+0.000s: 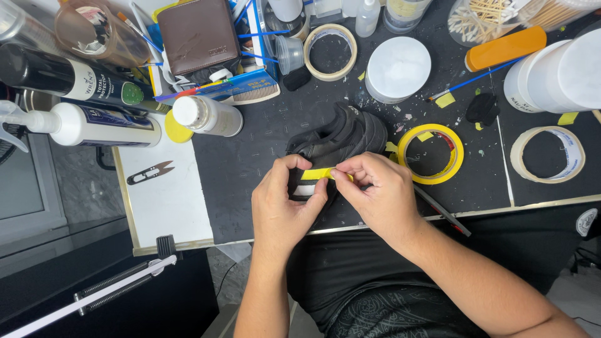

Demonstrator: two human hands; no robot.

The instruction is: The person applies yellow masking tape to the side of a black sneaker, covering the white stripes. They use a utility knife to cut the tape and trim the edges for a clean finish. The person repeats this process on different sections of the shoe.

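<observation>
A dark desk [250,156] spreads across the view, its mat flecked with scraps of tape, and near its front edge sits a black shoe [341,134], toe pointing away, with both hands working at its near end. The left hand [285,203] curls around the near part of the shoe, thumb and forefinger closed on one end of a short strip of yellow masking tape [317,174]; the right hand [375,191] pinches the other end between thumb and fingertip, so the strip is stretched level between them, lying against or just above the shoe's edge — which of the two is hard to tell. The step in hand looks like masking off part of the shoe with tape. Pressing the strip flat would call for both hands to keep it taut and aligned with the edge while a thumb smooths it down. Just right of the shoe lies the yellow tape roll [431,153]; farther right a paler tape roll [548,154]; at the left, on a white board, small thread snips [150,172].
</observation>
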